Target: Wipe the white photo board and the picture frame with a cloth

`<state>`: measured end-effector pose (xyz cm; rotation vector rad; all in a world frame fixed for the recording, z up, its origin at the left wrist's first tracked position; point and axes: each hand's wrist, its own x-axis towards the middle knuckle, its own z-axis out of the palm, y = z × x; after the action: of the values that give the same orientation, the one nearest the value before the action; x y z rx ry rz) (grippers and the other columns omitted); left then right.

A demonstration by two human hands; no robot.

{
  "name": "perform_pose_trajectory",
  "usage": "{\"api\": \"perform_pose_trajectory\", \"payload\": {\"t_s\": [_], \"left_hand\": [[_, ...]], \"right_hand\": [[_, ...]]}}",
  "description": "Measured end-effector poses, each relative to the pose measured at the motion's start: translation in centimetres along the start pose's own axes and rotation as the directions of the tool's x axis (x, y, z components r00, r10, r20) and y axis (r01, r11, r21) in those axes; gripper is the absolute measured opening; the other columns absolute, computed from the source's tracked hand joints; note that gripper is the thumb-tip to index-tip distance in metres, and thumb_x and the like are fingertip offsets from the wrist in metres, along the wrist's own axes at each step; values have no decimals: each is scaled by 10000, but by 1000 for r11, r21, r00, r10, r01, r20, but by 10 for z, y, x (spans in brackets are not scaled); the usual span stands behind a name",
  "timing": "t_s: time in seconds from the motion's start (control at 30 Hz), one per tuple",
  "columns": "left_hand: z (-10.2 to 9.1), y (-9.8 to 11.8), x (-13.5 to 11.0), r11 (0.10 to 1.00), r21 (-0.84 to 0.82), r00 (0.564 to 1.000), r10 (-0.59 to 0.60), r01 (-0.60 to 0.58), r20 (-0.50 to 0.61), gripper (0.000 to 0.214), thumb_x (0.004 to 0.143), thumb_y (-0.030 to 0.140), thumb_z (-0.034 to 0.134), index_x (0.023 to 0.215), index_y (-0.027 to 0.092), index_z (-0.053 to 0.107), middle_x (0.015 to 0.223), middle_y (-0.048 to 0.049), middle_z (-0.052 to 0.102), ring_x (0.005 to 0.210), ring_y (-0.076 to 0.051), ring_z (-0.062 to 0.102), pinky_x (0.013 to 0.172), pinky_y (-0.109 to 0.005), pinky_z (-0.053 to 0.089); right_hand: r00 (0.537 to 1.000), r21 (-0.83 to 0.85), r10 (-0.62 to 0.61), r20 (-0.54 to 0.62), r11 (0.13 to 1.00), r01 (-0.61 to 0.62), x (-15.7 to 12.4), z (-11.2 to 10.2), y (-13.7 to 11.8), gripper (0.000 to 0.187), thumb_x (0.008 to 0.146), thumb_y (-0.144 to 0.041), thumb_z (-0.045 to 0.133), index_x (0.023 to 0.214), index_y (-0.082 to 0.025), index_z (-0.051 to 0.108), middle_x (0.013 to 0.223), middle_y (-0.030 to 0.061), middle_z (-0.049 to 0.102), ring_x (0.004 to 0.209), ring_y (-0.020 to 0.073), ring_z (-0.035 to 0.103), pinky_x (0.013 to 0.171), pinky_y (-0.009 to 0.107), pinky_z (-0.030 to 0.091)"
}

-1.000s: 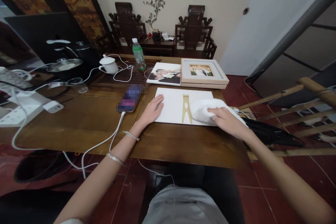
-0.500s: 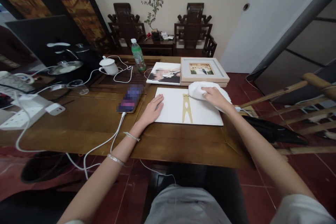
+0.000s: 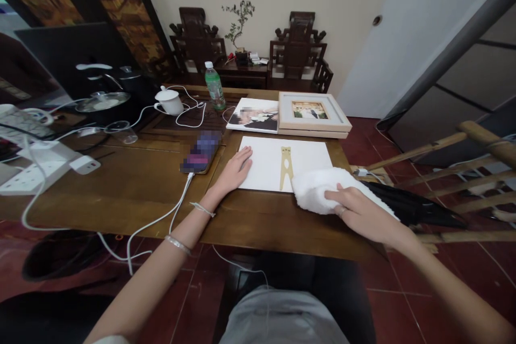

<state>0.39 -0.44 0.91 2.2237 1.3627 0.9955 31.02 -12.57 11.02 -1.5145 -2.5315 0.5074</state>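
Observation:
A white board (image 3: 282, 158) with a tan clip-shaped stand on it lies flat on the wooden table (image 3: 141, 193). My left hand (image 3: 236, 169) rests flat on the board's left edge, fingers stretched out. My right hand (image 3: 363, 215) presses a bunched white cloth (image 3: 322, 191) onto the board's near right corner, fingers curled over the cloth.
Behind the board lie a photo print (image 3: 253, 114) and a stack of picture frames (image 3: 310, 113). A phone (image 3: 200, 151) on a white cable sits left of the board. A green bottle (image 3: 214, 86), a white teapot (image 3: 168, 101), power strips and cables crowd the left. A wooden chair frame (image 3: 463, 172) stands right.
My right hand swept the cloth from the board's near right side to its far right corner, then back to the near right corner. My left hand stayed put.

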Motion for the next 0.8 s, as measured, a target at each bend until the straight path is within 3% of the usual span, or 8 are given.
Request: {"api": "perform_pose_trajectory", "payload": {"t_s": [0.13, 0.3, 0.5, 0.63, 0.7, 0.8], "left_hand": [[0, 1, 0, 1000, -9, 1000, -6, 6, 4, 477, 909, 389, 383, 1245, 103, 565, 1387, -144, 490, 1330, -241, 404, 1130, -433, 280], [-1, 1, 0, 1000, -14, 1000, -16, 16, 9, 462, 910, 395, 386, 1246, 138, 570, 1388, -115, 496, 1330, -233, 404, 1132, -437, 277], [-2, 0, 0, 1000, -5, 1000, -15, 15, 12, 457, 910, 390, 385, 1244, 141, 572, 1385, -111, 499, 1327, -225, 409, 1130, -433, 286], [-2, 0, 0, 1000, -4, 1000, -17, 17, 13, 465, 910, 387, 388, 1242, 117, 571, 1386, -129, 495, 1329, -225, 407, 1135, -422, 277], [-2, 0, 0, 1000, -8, 1000, -18, 18, 16, 470, 910, 388, 389, 1242, 108, 570, 1386, -136, 493, 1330, -232, 404, 1136, -424, 273], [-1, 0, 0, 1000, -12, 1000, -17, 17, 16, 465, 911, 386, 385, 1244, 119, 569, 1389, -126, 492, 1332, -235, 402, 1134, -433, 275]], "right_hand": [[999, 18, 26, -48, 1000, -25, 27, -6, 16, 197, 732, -159, 377, 715, -221, 563, 743, 50, 618, 821, 247, 564, 745, 327, 391], [988, 4, -3, -156, 1000, 3, 86, -8, 49, 198, 740, -173, 371, 726, -198, 567, 799, 71, 642, 806, 252, 566, 737, 329, 391], [969, 4, 28, -247, 1000, -28, 139, -11, 75, 292, 731, -162, 378, 882, -179, 627, 1032, 93, 666, 965, 284, 547, 836, 350, 376], [969, -32, 1, -249, 999, -9, 134, -6, 71, 248, 731, -136, 355, 790, -186, 590, 844, 94, 654, 822, 270, 564, 732, 333, 374], [971, -67, -16, -237, 998, 1, 119, -1, 61, 213, 728, -133, 356, 749, -197, 557, 723, 74, 612, 736, 255, 550, 693, 325, 364], [981, -116, -52, -187, 993, 31, 84, 6, 40, 186, 732, -127, 357, 733, -210, 524, 609, 35, 536, 670, 240, 526, 759, 346, 369]]}}
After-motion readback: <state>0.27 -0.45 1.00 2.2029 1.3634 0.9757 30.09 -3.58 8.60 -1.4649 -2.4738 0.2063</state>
